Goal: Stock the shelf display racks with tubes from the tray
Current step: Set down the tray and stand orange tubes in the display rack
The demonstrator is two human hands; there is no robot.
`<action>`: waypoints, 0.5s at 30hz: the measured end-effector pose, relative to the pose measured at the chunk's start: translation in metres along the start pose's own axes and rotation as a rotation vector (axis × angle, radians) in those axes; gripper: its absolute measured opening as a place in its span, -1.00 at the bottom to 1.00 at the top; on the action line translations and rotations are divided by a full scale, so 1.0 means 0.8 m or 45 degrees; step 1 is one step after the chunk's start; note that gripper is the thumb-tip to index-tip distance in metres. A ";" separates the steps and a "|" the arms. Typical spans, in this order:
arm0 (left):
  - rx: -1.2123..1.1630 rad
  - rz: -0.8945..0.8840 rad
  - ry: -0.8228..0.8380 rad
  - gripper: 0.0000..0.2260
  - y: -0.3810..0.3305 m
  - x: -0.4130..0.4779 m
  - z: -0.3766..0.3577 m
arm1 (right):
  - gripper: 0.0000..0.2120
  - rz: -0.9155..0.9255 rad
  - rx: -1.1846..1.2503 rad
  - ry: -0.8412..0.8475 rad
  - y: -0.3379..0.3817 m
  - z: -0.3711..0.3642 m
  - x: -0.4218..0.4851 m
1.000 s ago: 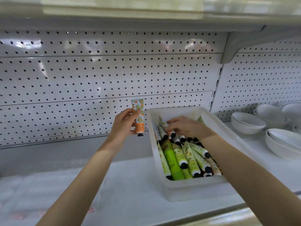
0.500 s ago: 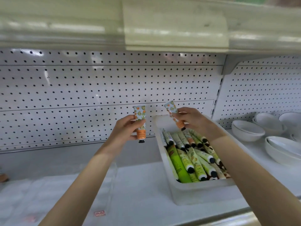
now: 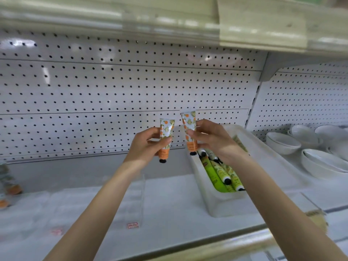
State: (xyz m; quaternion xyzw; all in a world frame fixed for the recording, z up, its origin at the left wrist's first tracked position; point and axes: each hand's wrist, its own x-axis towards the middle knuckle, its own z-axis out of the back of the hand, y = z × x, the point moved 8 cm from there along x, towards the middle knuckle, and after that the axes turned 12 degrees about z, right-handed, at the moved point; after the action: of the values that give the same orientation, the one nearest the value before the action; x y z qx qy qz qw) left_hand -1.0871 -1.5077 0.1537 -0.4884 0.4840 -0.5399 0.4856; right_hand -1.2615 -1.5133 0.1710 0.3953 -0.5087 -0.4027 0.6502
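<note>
**Tubes [image 3: 165,140] held up, one per hand, by the tray's [image 3: 222,208] far-left corner**

Both are in the air before the pegboard [image 3: 113,91], caps down, close side by side but not touching. The left hand [image 3: 148,146] pinches the left tube [image 3: 166,132], thumb in front and fingers curled behind its lower half. The right hand [image 3: 212,140] grips the right tube [image 3: 189,129], thumb across its middle and fingers wrapped behind. That tube's cap hangs just over the tray's far-left corner. Each is a soft tube with a flat crimped top, white with orange fruit and green leaves, an orange base and a small black cap.

The tray sits on the shelf [image 3: 169,200] to the right, running near to far. It is translucent white plastic with deep walls and a rounded rim. Loose tubes [image 3: 220,174], green and yellow-green with black caps, lie packed in it, many hidden under the right forearm.

Left of the tray the smooth white shelf lies open beneath the hands. A clear plastic rack [image 3: 135,194] stands there, blurred, with a small red label [image 3: 132,225] on the shelf near it. At the far left edge stand blurred orange-and-white items [image 3: 7,185].

The pegboard is white sheet with even rows of holes. An upper shelf [image 3: 169,17] overhangs well above the hands. A pale rail [image 3: 226,243] runs along the near edge. Glossy white bowls [image 3: 282,142] stack right of the tray, well apart from the hands.
</note>
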 end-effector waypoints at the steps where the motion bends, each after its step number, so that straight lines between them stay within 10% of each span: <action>1: 0.012 -0.001 -0.014 -0.91 0.001 -0.004 0.005 | -0.73 0.013 -0.011 0.006 0.001 -0.004 -0.004; 15: 0.061 0.015 -0.219 -0.91 -0.008 -0.114 0.023 | -0.77 0.080 0.063 0.101 0.018 -0.049 -0.067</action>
State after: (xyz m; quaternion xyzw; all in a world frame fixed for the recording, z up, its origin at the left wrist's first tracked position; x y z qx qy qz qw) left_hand -1.0642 -1.4172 0.1559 -0.5184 0.4303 -0.5045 0.5399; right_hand -1.2301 -1.4542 0.1591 0.4106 -0.5044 -0.3534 0.6724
